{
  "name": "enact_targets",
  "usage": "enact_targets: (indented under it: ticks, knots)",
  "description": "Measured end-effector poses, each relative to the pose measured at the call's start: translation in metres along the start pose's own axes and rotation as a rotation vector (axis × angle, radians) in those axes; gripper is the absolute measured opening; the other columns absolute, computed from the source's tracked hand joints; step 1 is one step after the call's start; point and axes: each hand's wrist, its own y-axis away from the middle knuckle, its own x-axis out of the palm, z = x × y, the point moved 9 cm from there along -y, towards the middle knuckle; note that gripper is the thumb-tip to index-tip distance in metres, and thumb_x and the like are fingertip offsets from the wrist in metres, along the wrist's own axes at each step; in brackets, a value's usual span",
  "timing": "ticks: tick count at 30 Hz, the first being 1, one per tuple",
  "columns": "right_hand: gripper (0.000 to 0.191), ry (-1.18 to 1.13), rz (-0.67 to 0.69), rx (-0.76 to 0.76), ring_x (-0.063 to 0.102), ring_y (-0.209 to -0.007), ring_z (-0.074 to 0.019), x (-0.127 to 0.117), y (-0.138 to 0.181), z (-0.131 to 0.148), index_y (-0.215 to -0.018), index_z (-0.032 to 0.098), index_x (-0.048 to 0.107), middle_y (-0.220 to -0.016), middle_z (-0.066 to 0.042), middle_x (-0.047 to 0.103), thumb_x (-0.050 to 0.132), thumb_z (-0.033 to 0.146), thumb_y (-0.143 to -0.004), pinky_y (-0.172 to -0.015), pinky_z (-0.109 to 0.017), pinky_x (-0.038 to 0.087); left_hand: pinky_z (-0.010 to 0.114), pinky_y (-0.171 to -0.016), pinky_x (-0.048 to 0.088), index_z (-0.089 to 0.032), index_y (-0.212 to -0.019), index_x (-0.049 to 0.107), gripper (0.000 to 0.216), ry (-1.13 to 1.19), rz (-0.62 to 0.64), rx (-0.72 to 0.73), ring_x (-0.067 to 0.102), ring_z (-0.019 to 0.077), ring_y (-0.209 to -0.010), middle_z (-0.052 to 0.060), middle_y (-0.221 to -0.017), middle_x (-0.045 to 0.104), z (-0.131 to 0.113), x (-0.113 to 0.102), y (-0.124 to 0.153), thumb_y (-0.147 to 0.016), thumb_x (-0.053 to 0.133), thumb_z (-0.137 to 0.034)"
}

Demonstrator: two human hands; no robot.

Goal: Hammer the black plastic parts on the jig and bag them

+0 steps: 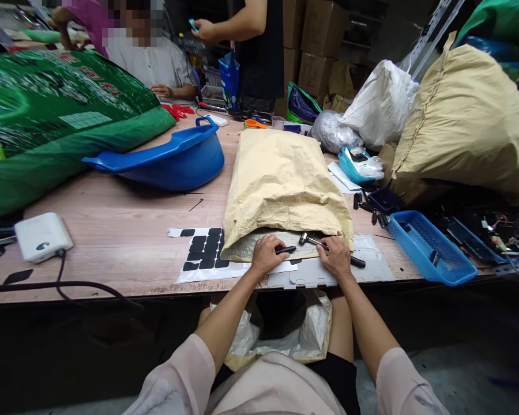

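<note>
My left hand [266,255] is closed around a short black cylindrical piece [287,249] at the front edge of the table. My right hand [335,256] grips a small hammer [313,240] with a metal head and a black handle, its head pointing left towards the black piece. Both hands are at the open mouth of a tan woven sack [281,173], which lies on the table and shows a silvery lining. Under my hands lies a grey-white board [300,276]. Left of it is a white sheet with black rounded-square stickers [205,249].
A blue scoop-shaped basin [168,158] and a large green sack [69,115] lie left. A blue basket [432,245] and small black parts [367,204] are at right. An open sack [285,343] rests on my lap. Other people are across the table. A cable [60,283] crosses the left edge.
</note>
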Motion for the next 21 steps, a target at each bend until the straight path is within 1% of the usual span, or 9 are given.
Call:
enact_targets:
  ticks: [4, 13, 21]
  knots:
    - [0.009, -0.005, 0.014, -0.001, 0.055, -0.09, -0.0227, 0.0016, 0.0002, -0.0006, -0.094, 0.023, 0.069, -0.092, -0.004, 0.068, 0.062, 0.028, -0.095, -0.084, -0.035, 0.038, 0.037, -0.093, 0.045, -0.024, -0.09, 0.078, 0.014, 0.004, -0.001, 0.0, 0.063, 0.0244, -0.102, 0.002, -0.095, 0.072, -0.0007, -0.0002, 0.0004, -0.076, 0.081, -0.026]
    - [0.008, 0.007, -0.013, -0.01, 0.056, -0.089, -0.0231, -0.0022, -0.0005, 0.0024, -0.092, 0.023, 0.068, -0.09, -0.005, 0.067, 0.063, 0.028, -0.094, -0.084, -0.035, 0.039, 0.037, -0.092, 0.045, -0.024, -0.088, 0.077, 0.014, 0.017, -0.016, 0.003, 0.063, 0.0239, -0.099, 0.002, -0.093, 0.071, 0.0005, -0.0003, 0.0009, -0.075, 0.081, -0.025]
    - [0.007, 0.008, -0.001, 0.004, 0.056, -0.09, -0.023, 0.0004, 0.0001, 0.001, -0.093, 0.023, 0.068, -0.092, -0.004, 0.067, 0.063, 0.028, -0.094, -0.083, -0.035, 0.038, 0.037, -0.091, 0.045, -0.024, -0.088, 0.077, 0.013, -0.001, -0.022, 0.016, 0.062, 0.0238, -0.099, 0.002, -0.091, 0.07, 0.0011, 0.0001, 0.0003, -0.075, 0.081, -0.025]
